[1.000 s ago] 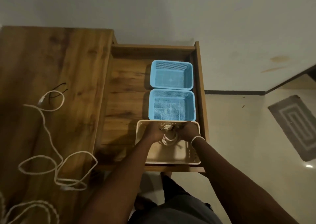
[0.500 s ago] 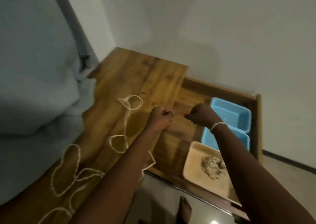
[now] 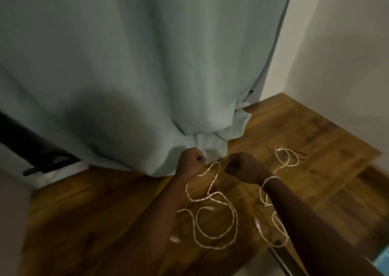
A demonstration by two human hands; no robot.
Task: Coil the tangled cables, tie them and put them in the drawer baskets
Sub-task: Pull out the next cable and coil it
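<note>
Both fists, left hand [image 3: 192, 160] and right hand [image 3: 239, 166], hover curled and empty over the cable [image 3: 214, 219] (loose at six o'clock): gathering comes next.

Two hands, the left [image 3: 192, 160] and the right [image 3: 240, 166], both fisted at mid-frame, one white cable [image 3: 214, 219] tangled in loops across one wooden tabletop [image 3: 94, 219], one pale curtain [image 3: 136, 65] filling the upper left, and one wristband [image 3: 270, 180].
</note>
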